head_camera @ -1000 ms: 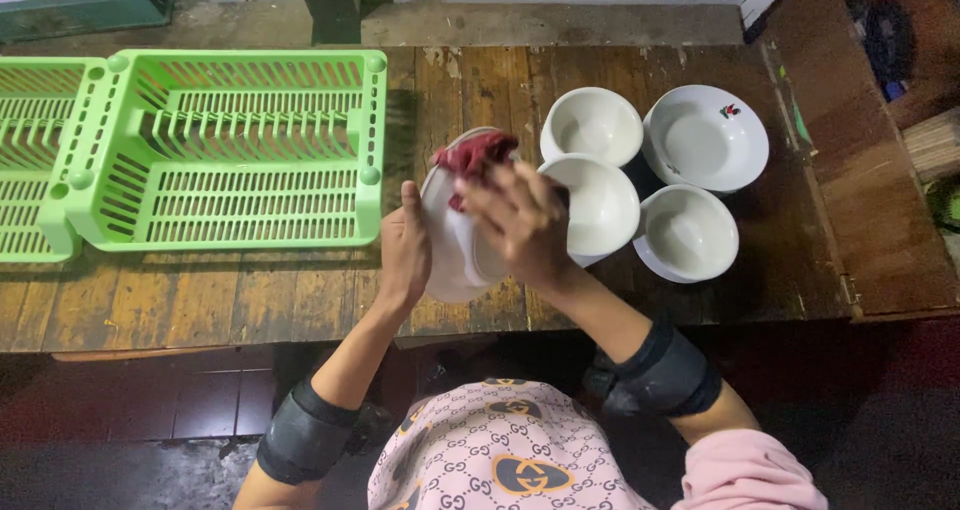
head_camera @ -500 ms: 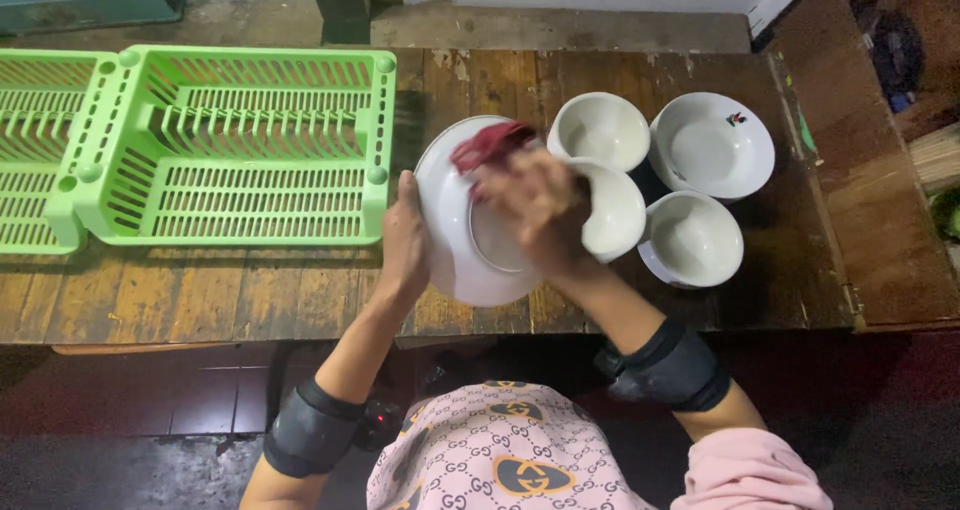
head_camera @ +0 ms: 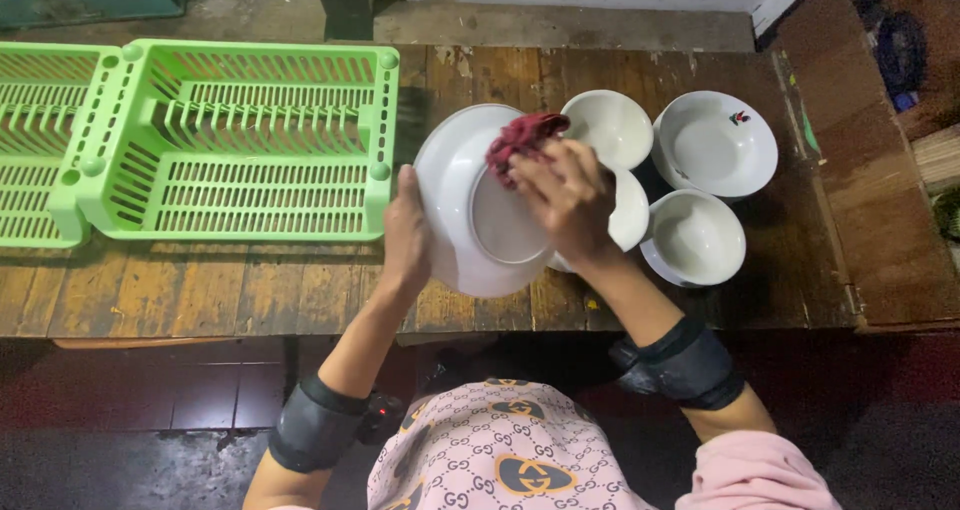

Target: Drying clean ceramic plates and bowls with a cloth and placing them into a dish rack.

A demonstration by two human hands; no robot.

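Above the wooden table [head_camera: 250,300], left hand [head_camera: 407,232] grips white plate [head_camera: 470,210] by its edge, tilted; right hand [head_camera: 565,195] presses red cloth [head_camera: 522,138] on plate; green rack [head_camera: 240,140] just left, bowls [head_camera: 715,145] right.

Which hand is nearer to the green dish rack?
Left. The left hand grips the white plate's rim just right of the green dish rack; the right hand presses a red cloth farther right.

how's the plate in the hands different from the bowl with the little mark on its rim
The white plate is wide and shallow; the marked bowl is deeper. The plate is tilted, held off the table; the bowl sits upright on it. A red cloth touches the plate, not the bowl. Both are white.
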